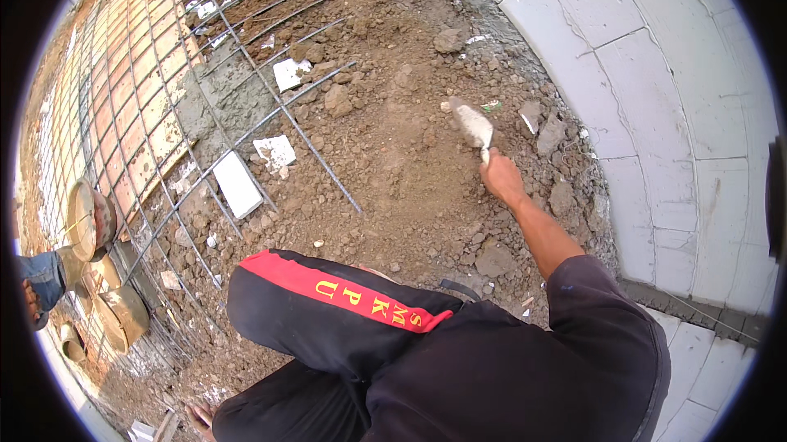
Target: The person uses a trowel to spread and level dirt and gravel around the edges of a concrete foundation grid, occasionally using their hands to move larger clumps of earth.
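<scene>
My right hand [502,176] is closed around the handle of a trowel [473,125]. Its pale, mortar-smeared blade points up and left over the loose brown soil [393,172]. My right arm reaches forward in a dark sleeve. Small stones and clods lie around the blade, with a pale fragment [529,118] just to its right. My left hand is out of sight. My bent leg [344,303], in black trousers with a red stripe, fills the lower middle.
A steel rebar grid [156,57] spans the left, over wooden boards [135,86] and grey mortar [221,98]. A white block [238,185] lies near the bar ends. Pale block walling [648,90] bounds the right. Another person's leg [43,278] and a bucket [92,219] are far left.
</scene>
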`<state>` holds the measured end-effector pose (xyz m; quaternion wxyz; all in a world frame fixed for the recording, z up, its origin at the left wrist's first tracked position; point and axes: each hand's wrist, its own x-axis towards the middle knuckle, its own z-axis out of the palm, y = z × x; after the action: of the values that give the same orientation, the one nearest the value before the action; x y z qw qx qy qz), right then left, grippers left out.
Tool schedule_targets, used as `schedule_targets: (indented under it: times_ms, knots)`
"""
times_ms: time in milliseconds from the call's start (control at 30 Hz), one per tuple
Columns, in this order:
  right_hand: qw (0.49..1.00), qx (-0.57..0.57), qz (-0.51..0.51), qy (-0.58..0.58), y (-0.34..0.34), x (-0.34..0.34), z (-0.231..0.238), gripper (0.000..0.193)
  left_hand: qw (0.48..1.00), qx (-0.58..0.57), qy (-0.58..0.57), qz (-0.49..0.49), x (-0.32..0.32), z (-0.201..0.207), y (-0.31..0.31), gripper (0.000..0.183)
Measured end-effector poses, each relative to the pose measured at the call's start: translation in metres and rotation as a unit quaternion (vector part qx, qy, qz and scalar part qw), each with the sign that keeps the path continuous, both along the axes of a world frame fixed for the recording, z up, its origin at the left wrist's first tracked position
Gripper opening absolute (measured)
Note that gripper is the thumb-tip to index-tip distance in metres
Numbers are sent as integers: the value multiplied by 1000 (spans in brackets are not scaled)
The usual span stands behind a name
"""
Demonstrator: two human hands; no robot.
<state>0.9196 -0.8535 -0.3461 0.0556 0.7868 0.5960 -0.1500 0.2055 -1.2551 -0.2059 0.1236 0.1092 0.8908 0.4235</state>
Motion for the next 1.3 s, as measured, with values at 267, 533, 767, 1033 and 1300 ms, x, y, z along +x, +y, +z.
schedule_targets:
  times_ms: [267,533,767,1033,1300]
  knots:
    - [994,80,28,-67,16,51,52,32,976,-69,31,-203,60,122,171,71]
    - [929,247,-210,-180,-75,226,80,37,864,-237,215,-389,56,126,185,72]
    - [822,377,-390,-172,-110,239,49,46,884,-98,4,-456,37,83,215,53]
    - [678,454,-382,434,-22,268,28,38,866,-167,0,-472,48,69,231,49]
    - [896,178,-105,393,78,-24,89,16,880,-150,45,-449,36,75,209,47]
